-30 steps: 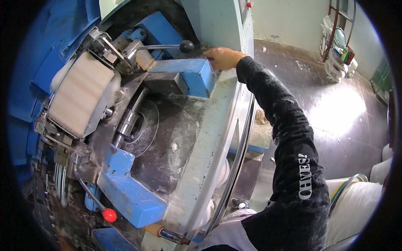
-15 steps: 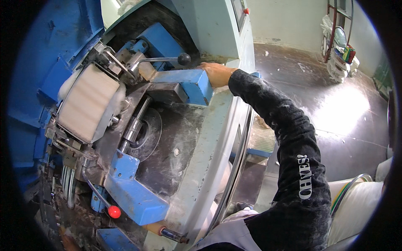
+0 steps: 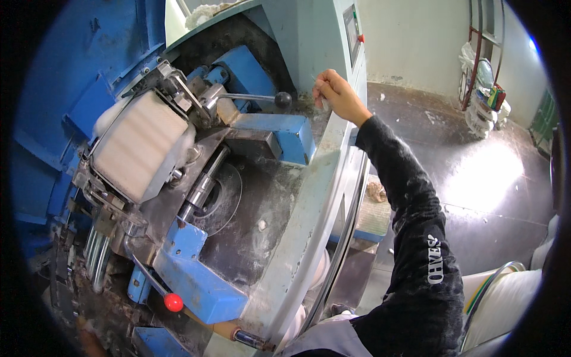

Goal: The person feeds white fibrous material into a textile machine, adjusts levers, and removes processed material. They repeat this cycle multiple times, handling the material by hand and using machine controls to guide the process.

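Note:
My right hand is raised above the pale edge of a blue and grey machine, with its fingers curled together. A small wisp of white fluff shows at the fingertips. Nearest to the hand are a black ball-ended lever and a blue block. Left of these, a white padded block sits in a metal frame, with fluff bulging at its sides. Down at the dark lower-left rim is a dim brownish shape that may be my left hand; its fingers cannot be made out.
A red ball-ended lever sticks out by a lower blue guard. Loose fluff lies on the dark metal bed. A control panel stands beyond my hand. White bags hang on a rack; a white drum is at lower right.
My right hand has lifted off the machine's edge beside the blue block and moved up and to the right, fingers now curled. The whole view has shifted slightly.

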A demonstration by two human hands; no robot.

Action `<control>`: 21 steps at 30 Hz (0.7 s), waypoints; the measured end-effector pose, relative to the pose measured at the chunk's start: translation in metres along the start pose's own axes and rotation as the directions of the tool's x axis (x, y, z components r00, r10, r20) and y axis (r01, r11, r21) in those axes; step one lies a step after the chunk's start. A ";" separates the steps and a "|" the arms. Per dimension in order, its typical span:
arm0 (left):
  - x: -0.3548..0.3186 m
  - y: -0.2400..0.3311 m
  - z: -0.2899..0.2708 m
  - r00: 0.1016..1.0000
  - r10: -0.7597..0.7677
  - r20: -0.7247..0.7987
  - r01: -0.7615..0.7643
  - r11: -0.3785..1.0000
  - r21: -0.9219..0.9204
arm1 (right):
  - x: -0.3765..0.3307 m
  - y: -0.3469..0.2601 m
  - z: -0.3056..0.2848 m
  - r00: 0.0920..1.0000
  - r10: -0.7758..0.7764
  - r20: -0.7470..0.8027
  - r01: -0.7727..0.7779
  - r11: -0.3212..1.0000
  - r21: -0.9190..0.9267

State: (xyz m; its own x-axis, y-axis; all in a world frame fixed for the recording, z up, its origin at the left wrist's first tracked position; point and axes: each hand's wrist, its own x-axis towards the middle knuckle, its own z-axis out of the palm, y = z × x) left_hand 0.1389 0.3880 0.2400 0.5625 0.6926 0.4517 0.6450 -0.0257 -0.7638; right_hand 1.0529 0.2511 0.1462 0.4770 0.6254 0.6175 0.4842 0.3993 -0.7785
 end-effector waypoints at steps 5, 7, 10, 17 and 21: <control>0.006 0.003 -0.007 0.992 0.065 -0.109 -0.063 0.998 0.021 | -0.017 -0.025 0.010 0.990 -0.104 -0.098 0.106 0.994 0.010; 0.006 0.003 -0.010 0.993 0.080 -0.089 -0.078 0.997 0.027 | -0.023 -0.034 0.016 0.984 -0.132 -0.121 0.131 0.991 -0.015; 0.005 0.000 -0.010 0.991 0.099 -0.095 -0.096 0.995 0.036 | -0.033 -0.049 0.028 0.973 -0.178 -0.145 0.175 0.984 -0.038; 0.016 -0.002 0.012 0.986 0.001 -0.167 -0.046 0.962 -0.270 | -0.065 -0.069 0.045 0.940 -0.332 -0.080 0.322 0.940 -0.110; 0.015 -0.001 0.003 0.994 -0.104 -0.025 0.100 0.988 -0.119 | -0.096 -0.081 0.045 0.956 -0.283 -0.082 0.257 0.936 -0.240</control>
State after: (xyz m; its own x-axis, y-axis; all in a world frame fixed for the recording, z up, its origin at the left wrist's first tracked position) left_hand 0.1452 0.4010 0.2460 0.5051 0.6733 0.5400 0.7549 -0.0413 -0.6545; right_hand 0.9349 0.1891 0.1451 0.3788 0.4297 0.8197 0.7521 0.3732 -0.5432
